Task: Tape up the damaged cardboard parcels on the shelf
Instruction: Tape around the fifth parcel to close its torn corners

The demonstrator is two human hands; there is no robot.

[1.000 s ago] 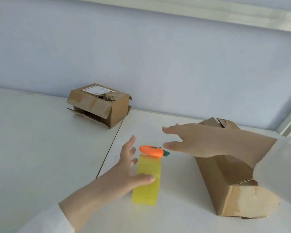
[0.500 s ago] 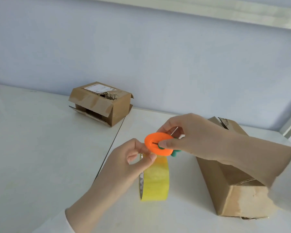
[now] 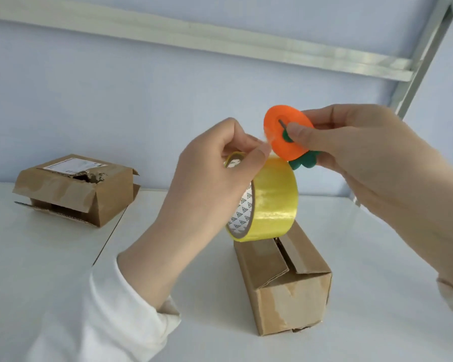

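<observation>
Both hands have lifted off the shelf (image 3: 50,257): left hand (image 3: 215,184) fingers pinch the tape (image 3: 270,202) roll, right hand (image 3: 351,150) fingers clamp the orange cutter (image 3: 280,137), raised above the near box (image 3: 285,278). Far box (image 3: 76,189) waits, torn. Taping looks ready to begin.

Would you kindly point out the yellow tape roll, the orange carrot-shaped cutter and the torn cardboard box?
yellow tape roll (image 3: 273,202), head view, outer band.
orange carrot-shaped cutter (image 3: 277,138), head view, orange face.
torn cardboard box (image 3: 71,189), head view, front flap.

Open shelf (image 3: 50,257) between torn box (image 3: 73,189) (far left) and long box (image 3: 283,278).
</observation>
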